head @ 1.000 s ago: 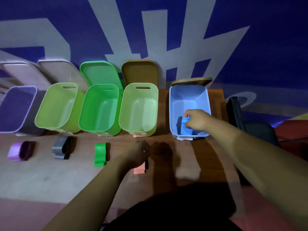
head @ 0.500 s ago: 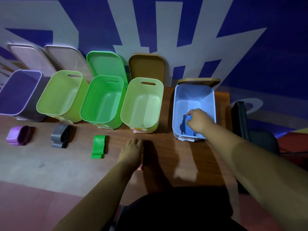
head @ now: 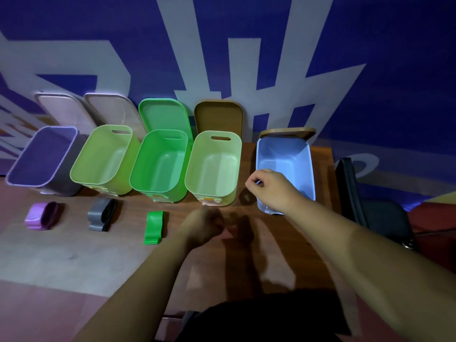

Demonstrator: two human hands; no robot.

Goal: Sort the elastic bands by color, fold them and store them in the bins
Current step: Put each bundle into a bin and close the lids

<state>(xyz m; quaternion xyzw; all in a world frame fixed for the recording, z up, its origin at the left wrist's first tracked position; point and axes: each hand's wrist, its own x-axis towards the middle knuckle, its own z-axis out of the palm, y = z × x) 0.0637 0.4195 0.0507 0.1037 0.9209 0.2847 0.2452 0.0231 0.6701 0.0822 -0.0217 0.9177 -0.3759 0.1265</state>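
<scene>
Five open bins stand in a row on the table: purple (head: 22, 169), light green (head: 81, 166), green (head: 138, 169), pale green (head: 237, 154) and blue (head: 283, 154). Folded bands lie in front of them: purple (head: 43, 215), grey and black (head: 102, 214), green (head: 154, 227). My left hand (head: 204, 225) is curled over a salmon band in front of the pale green bin, and the band is almost wholly hidden. My right hand (head: 271, 186) hovers over the blue bin's near left rim, fingers curled, with nothing seen in them. Whatever lies in the blue bin is hidden.
Lids lean on the blue-and-white wall behind the bins, among them a green lid (head: 162, 114) and a brown lid (head: 219, 117). A black bag (head: 370, 213) sits just off the table's right edge. Bare wooden table (head: 259, 255) lies between my arms.
My right hand let go of the blue band inside the blue bin and drew back to its left rim. My left hand went from flat on the salmon band to curled.
</scene>
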